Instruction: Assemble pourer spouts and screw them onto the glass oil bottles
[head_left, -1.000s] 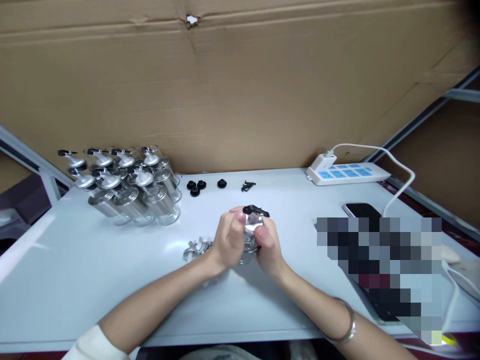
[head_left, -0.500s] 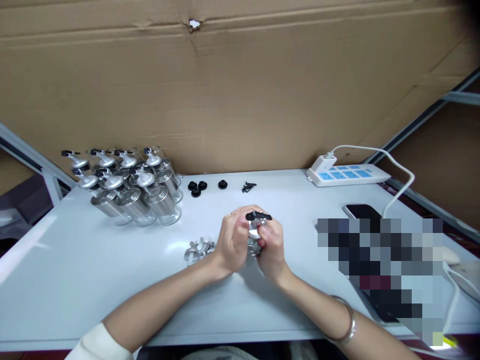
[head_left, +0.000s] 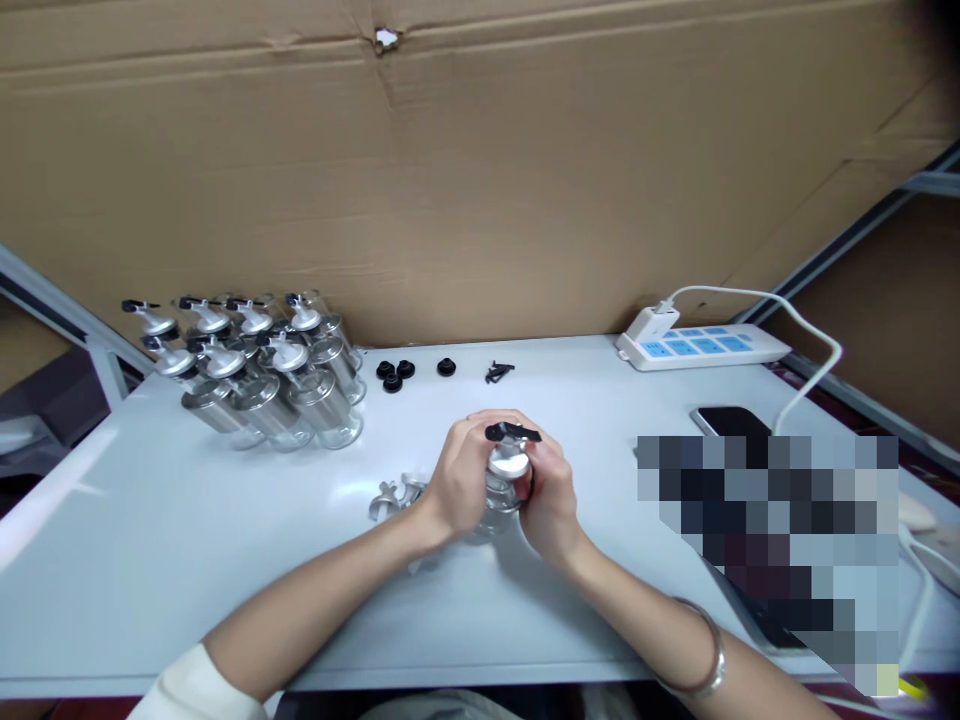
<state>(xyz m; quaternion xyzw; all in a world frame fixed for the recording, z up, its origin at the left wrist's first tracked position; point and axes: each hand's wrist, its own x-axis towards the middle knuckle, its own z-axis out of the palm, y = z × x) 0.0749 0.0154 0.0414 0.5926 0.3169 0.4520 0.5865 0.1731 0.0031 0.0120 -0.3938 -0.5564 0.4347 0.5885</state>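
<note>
Both my hands meet at the middle of the white table [head_left: 187, 560] around one small glass bottle [head_left: 501, 490] with a silver cap and a black lever spout on top. My left hand [head_left: 457, 480] wraps the bottle's left side. My right hand [head_left: 547, 495] grips its right side near the cap. Loose silver spout caps [head_left: 394, 497] lie on the table just left of my left hand.
Several finished bottles [head_left: 262, 370] stand grouped at the back left. Black rubber rings [head_left: 395, 374], one more ring [head_left: 446, 367] and small black levers [head_left: 497, 372] lie at the back. A power strip [head_left: 705, 346] and a phone [head_left: 731, 421] are on the right. Cardboard walls the back.
My hands turned slightly on the bottle, so more of the silver cap and glass shows between them. The black spout stays on top. Nothing else moved.
</note>
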